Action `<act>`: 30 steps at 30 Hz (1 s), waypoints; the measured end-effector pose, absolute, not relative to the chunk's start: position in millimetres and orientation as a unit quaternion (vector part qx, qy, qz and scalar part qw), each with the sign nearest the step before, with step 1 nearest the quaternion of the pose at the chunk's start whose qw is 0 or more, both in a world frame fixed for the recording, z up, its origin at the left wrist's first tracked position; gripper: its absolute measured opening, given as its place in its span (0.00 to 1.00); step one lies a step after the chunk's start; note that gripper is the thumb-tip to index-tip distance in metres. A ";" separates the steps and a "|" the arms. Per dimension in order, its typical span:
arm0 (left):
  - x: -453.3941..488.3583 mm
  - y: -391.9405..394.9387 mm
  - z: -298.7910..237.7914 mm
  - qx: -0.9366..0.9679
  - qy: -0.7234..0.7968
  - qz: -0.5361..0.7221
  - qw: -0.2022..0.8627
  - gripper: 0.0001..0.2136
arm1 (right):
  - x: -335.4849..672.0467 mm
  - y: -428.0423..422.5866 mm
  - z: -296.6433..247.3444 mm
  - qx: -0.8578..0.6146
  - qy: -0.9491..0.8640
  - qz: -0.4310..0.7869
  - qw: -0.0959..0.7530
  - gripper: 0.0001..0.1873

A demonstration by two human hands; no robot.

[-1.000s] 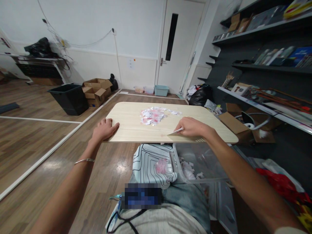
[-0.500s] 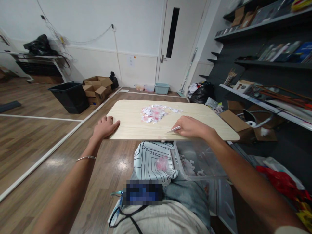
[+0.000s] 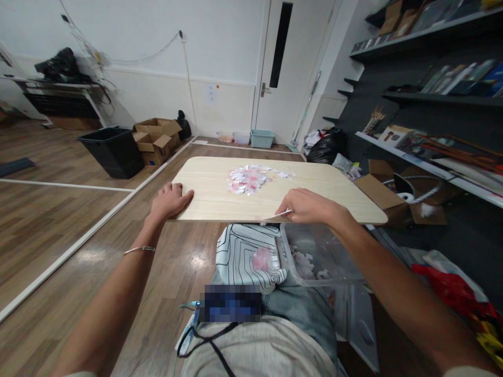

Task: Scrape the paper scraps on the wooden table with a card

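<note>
A light wooden tabletop (image 3: 204,193) lies in front of me, with a pile of small pink and white pieces (image 3: 247,179) near its far middle. My left hand (image 3: 168,201) rests flat on the near left corner of the top. My right hand (image 3: 308,205) sits at the near edge and pinches a thin white card (image 3: 278,214) that points left along the edge. Under that edge, a clear plastic bin (image 3: 314,256) on my lap side holds more white pieces. A patterned cloth (image 3: 243,256) with a few pink pieces lies over my knee.
A black bin (image 3: 112,151) and open cardboard boxes (image 3: 157,139) stand on the wooden floor at left. Dark shelves (image 3: 432,99) with books and tools line the right wall, above more boxes (image 3: 387,196) and a black bag (image 3: 326,146). A white door (image 3: 285,73) is straight ahead.
My right hand has slid the white card toward the near edge of the tabletop. The view has tilted down a little. The left hand stays on its corner.
</note>
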State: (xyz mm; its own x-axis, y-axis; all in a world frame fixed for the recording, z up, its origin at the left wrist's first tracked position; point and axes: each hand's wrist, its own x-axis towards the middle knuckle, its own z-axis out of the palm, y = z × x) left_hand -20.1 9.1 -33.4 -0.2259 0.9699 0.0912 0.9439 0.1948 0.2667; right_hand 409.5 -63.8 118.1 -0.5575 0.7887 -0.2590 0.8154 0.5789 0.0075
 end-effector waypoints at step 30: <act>-18.7 6.7 -29.9 0.621 0.772 0.121 0.055 0.42 | 409.2 -46.5 119.0 0.444 0.886 -0.100 0.089 0.10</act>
